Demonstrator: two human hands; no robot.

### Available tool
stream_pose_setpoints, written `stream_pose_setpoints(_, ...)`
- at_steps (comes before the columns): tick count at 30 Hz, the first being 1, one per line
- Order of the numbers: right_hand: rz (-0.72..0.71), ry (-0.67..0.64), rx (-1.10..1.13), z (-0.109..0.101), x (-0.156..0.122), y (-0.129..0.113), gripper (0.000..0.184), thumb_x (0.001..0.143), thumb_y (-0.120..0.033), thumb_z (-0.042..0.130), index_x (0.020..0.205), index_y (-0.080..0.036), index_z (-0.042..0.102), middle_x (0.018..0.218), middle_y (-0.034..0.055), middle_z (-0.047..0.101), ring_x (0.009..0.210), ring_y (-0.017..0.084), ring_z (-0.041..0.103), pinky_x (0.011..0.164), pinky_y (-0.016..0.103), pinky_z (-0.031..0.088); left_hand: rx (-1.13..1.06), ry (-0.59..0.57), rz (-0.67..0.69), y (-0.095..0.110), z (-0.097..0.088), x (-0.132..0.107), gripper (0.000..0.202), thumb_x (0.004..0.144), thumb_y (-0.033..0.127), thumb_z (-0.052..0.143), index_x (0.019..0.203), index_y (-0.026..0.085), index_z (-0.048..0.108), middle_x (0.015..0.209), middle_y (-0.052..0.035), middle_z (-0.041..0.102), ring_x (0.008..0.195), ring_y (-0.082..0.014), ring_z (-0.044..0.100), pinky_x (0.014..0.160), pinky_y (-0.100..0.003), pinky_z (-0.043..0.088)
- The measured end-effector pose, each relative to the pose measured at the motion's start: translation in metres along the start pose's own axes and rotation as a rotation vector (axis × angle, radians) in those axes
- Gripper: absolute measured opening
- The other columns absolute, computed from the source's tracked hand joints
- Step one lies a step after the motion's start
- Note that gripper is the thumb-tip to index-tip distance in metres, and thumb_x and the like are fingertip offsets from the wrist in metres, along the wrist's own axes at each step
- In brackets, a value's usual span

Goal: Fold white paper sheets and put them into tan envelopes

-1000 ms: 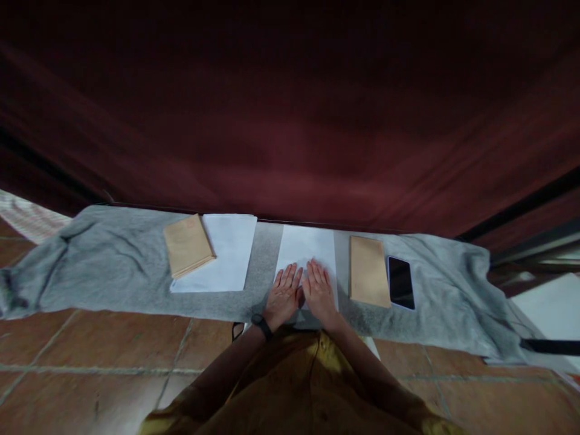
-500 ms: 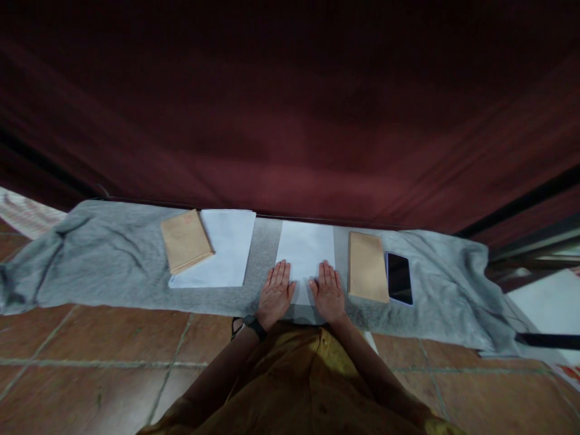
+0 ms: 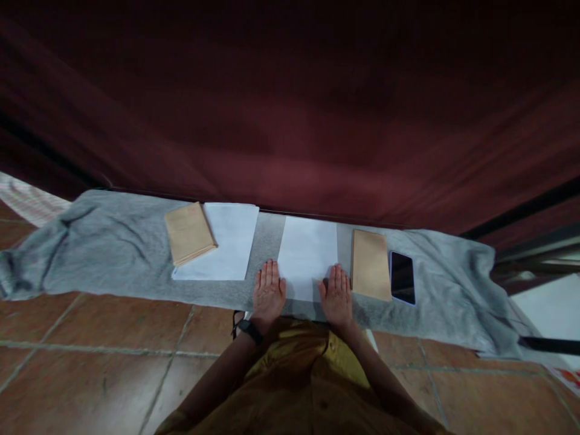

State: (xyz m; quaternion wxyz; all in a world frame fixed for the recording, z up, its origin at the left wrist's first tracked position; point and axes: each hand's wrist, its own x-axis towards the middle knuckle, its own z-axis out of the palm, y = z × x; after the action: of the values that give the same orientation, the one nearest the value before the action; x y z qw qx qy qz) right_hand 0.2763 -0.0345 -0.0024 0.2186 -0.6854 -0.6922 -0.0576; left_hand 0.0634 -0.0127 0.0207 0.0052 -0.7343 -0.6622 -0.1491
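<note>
A white sheet of paper (image 3: 309, 251) lies flat in front of me on a grey cloth (image 3: 122, 241). My left hand (image 3: 269, 291) rests palm down by its lower left edge, fingers stretched out and the thumb close to the paper. At the lower right edge my right hand (image 3: 336, 296) lies flat, its thumb reaching over the sheet. Neither hand holds anything. Just right of the right hand is a stack of brown envelopes (image 3: 371, 264). On the left, more brown envelopes (image 3: 189, 232) lie partly over a stack of white paper (image 3: 232, 241).
A phone (image 3: 402, 278) with a dark screen lies right of the envelopes. Behind the cloth-covered surface hangs a dark red fabric (image 3: 290, 145). A tiled floor (image 3: 109, 362) shows below the front edge. A white panel (image 3: 555, 305) stands at the far right.
My hands have moved apart, the left one off the sheet to the left and the right one toward its right edge. The view has shifted slightly.
</note>
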Motion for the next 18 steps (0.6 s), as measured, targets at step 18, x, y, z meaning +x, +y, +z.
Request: stream_pose_setpoints(18,-0.245,-0.177,0.086,-0.007,-0.004,-0.018,0.065,0.109,-0.041,0.030,0.163,-0.006,0.023,0.166,0.0193,0.034,0.155,0.027,0.028,0.125,0.049,0.029,-0.059,-0.172,0.395,0.038,0.010,-0.010,0.065,0.101,0.023,0.034,0.163,0.010,0.023,0.168,-0.0138,0.031,0.158,-0.0232,0.023,0.130,-0.046,0.021)
